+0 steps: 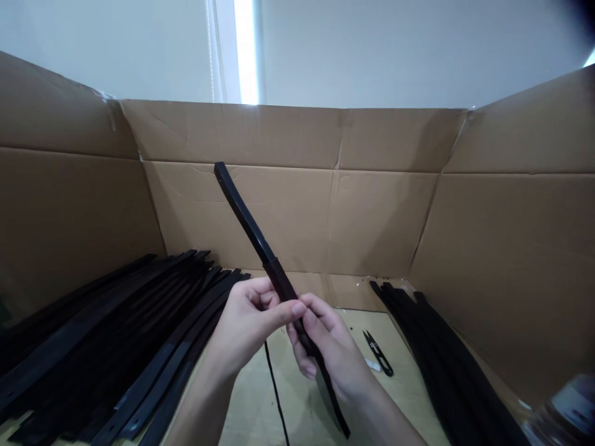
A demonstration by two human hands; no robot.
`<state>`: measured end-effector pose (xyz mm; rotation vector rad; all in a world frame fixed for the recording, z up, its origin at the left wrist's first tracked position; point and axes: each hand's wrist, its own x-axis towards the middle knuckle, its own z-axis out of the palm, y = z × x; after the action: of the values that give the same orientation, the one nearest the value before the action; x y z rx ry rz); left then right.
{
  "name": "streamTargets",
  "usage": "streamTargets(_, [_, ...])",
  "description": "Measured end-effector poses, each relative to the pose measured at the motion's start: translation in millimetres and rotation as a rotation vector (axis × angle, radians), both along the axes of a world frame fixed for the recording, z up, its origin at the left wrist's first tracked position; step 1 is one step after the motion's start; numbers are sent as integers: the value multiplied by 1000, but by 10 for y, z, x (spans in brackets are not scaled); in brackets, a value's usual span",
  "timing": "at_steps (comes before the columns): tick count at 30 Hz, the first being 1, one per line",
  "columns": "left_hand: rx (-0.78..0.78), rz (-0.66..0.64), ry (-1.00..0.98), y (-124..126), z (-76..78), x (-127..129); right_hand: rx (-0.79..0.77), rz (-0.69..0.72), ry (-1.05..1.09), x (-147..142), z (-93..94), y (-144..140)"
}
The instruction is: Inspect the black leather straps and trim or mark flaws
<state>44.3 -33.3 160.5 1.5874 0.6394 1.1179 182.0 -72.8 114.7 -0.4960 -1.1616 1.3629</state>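
A long black curved strip [246, 220], slim and glossy at its upper end, slants across the middle of the view. Dark cord is wound closely round its middle as a wrapped section [281, 280]. My left hand [248, 322] is closed, thumb and fingers pinching the strip at the lower end of the winding. My right hand [330, 341] grips it just below, its thumb beside the left thumb. From beneath my left hand a loose black cord [275, 384] hangs to the table. The strip's lower end points down to the right.
Several similar black strips [116, 334] lie piled at left, and more dark strips [441, 353] lie at right. Black thread snips [379, 353] rest on the pale tabletop [251, 402] beside a small white piece. Cardboard walls [242, 136] surround the table. A clear container [567, 412] stands lower right.
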Motion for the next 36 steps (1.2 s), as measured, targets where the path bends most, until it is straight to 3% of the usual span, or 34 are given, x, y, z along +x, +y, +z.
streamTargets(9, [39, -156, -17, -28, 39, -34, -60, 58, 80, 4, -6, -23])
streamTargets(19, [-55, -430, -31, 48, 1, -113, -197, 456, 145, 44, 43, -59])
streamTargets(23, [-69, -352, -72, 22, -1, -64, -208, 420, 85, 30, 34, -62])
streamTargets(30, [31, 30, -27, -16, -6, 35, -79, 301, 5, -39, 11, -72])
streamTargets(33, [65, 73, 14, -11, -8, 44, -45, 187, -112, -27, 42, -103])
streamTargets(36, [94, 33, 64, -10, 3, 17, -54, 137, -117, -16, 51, -114])
